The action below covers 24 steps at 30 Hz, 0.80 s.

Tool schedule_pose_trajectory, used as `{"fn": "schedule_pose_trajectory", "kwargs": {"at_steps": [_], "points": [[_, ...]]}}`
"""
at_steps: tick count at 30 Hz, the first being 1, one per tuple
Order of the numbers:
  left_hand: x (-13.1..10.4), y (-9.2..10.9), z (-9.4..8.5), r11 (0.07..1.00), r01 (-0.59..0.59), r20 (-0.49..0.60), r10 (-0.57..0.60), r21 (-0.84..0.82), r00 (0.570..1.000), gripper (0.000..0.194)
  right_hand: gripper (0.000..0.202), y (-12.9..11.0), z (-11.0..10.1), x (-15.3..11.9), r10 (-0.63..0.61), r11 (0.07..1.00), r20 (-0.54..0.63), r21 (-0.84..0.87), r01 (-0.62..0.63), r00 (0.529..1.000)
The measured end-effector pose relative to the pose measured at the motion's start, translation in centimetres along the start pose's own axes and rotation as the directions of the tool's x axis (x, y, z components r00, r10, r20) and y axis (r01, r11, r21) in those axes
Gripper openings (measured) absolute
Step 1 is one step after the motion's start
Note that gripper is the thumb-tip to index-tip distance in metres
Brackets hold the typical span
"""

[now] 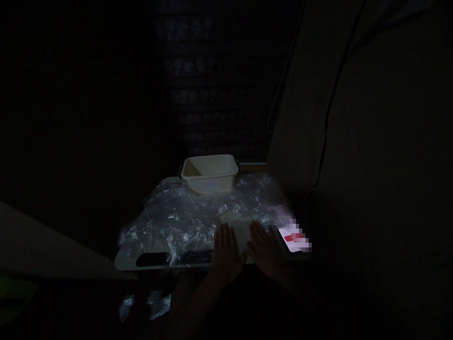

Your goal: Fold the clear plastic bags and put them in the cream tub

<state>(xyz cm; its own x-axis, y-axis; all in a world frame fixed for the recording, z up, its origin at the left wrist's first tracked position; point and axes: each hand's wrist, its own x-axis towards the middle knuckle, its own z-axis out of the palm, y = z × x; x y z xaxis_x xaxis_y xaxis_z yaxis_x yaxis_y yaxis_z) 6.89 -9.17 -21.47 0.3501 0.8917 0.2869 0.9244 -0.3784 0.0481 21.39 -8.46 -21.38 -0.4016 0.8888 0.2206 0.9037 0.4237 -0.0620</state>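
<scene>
In dim light, my left hand (226, 252) lies flat with its fingers stretched forward near the front of a small table (123, 260). Beside it my right hand (265, 250) is also spread flat, the two thumbs close together. A pale flat patch (242, 230) shows under and ahead of the fingers; I cannot make out whether it is a sheet, a bag or the tabletop. Crumpled clear plastic (170, 212) covers much of the table to the left of and beyond my hands. Just right of my right hand rests a phone (290, 240) with a lit screen.
A white plastic basin (212, 182) with dark handles stands at the table's far edge. A dark slot runs along the front edge. Shiny plastic pieces (159, 304) lie below at left. A dark cable (326, 123) hangs at right, and a dark blind (219, 94) rises behind.
</scene>
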Motion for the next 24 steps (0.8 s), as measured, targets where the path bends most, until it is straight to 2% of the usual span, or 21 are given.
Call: {"fn": "schedule_pose_trajectory", "kwargs": {"at_steps": [4,6,10,14,20,24], "points": [[-0.2,0.3,-0.2,0.988,-0.145,0.012,0.145,-0.046,0.989,0.053,0.048,0.2,-0.1,-0.2,-0.095,0.995,0.008,0.004,0.095,0.995],[-0.3,0.3,-0.1,0.982,-0.177,0.043,0.18,-0.07,0.983,0.053,0.047,0.3,0.0,-0.2,-0.127,0.992,0.021,0.002,0.127,0.992],[-0.4,-0.1,-0.1,0.974,-0.204,0.081,0.212,-0.1,0.974,0.062,0.047,0.6,0.2,-0.4,-0.089,0.996,0.018,-0.014,0.089,0.996],[-0.4,-0.1,-1.0,0.959,-0.264,0.077,0.272,-0.1,0.959,0.074,0.047,1.0,-0.1,-0.6,-0.066,0.998,-0.022,-0.014,0.066,0.998],[-1.1,0.4,-1.2,0.917,-0.395,0.065,0.398,-0.056,0.915,0.036,0.042,2.1,-0.7,-1.0,0.039,0.997,-0.191,0.068,-0.027,0.981],[-1.5,0.1,-0.8,0.905,-0.422,0.121,0.426,-0.058,0.897,0.03,0.041,3.1,-0.9,-1.2,0.022,0.988,-0.227,0.156,0.014,0.974]]}}
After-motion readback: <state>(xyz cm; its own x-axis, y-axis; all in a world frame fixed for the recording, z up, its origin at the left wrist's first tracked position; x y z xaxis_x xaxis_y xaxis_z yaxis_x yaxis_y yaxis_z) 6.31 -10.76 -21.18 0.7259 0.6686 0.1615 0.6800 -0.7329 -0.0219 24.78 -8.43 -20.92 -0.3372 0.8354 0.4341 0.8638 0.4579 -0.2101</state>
